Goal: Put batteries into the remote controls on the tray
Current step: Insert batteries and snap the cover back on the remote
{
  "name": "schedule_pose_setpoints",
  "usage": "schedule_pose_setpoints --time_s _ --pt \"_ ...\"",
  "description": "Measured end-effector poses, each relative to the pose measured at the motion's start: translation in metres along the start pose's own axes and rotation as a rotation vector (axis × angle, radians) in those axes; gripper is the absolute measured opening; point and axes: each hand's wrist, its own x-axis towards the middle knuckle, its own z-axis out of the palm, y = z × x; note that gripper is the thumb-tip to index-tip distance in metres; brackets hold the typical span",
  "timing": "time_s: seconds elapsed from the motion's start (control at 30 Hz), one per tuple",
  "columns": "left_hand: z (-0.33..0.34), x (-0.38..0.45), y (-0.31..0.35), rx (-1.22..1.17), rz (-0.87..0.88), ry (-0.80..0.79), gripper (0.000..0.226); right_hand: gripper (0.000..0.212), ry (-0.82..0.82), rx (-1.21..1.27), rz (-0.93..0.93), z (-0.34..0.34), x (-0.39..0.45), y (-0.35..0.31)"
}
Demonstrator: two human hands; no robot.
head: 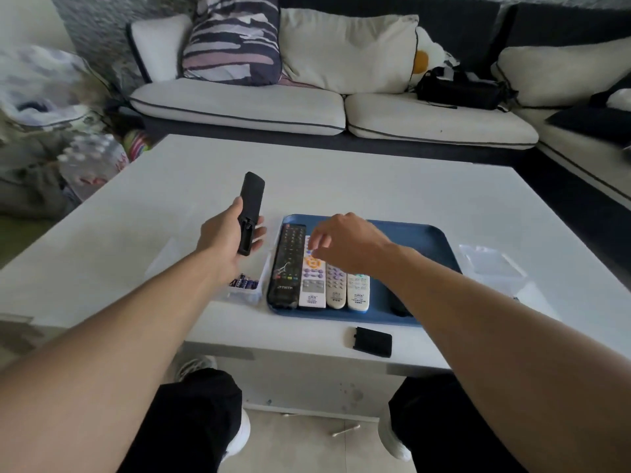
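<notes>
Black remote in left hand, back up, battery bay open, held above table left of tray. Right hand holds nothing, fingers loosely curled over 4 remotes lying side by side on blue tray. Batteries in clear box by tray. Black cover at table's near edge.

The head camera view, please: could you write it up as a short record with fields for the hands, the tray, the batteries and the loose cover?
left hand: holds a black remote back-side up, battery compartment open
right hand: fingers loosely curled above the remotes, holding nothing visible
tray: blue tray on the white table; four remotes side by side, one black, three light
batteries: in a clear box left of the tray
battery cover: black, on the table in front of the tray
</notes>
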Motion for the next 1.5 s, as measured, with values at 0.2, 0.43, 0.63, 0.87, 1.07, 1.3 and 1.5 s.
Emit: schedule_pose_setpoints --time_s 0.2,0.43,0.63,0.87,1.07,1.3,1.5 --pt "-0.041 0.014 -0.003 0.077 0.089 0.120 0.031 0.023 -0.049 -0.044 -0.200 0.035 0.039 -0.056" --pt "-0.066 0.018 -0.008 0.152 0.125 0.258 0.038 0.039 -0.242 -0.228 -0.321 0.073 0.064 -0.093" --pt "-0.077 0.027 -0.009 0.145 0.104 0.281 0.036 0.037 -0.364 -0.275 -0.282 0.083 0.081 -0.112" --pt "-0.076 0.029 -0.011 0.147 0.079 0.251 0.035 0.027 -0.367 -0.372 -0.283 0.094 0.086 -0.129" --pt "-0.078 0.027 -0.008 0.111 0.079 0.240 0.038 0.019 -0.309 -0.366 -0.329 0.098 0.088 -0.128" --pt "-0.070 0.024 0.004 -0.062 0.109 0.271 0.036 0.014 -0.153 0.014 -0.280 0.066 0.081 -0.109" --pt "-0.044 0.009 0.008 -0.087 0.096 0.084 0.026 0.009 -0.121 1.419 0.071 0.008 0.044 -0.064"
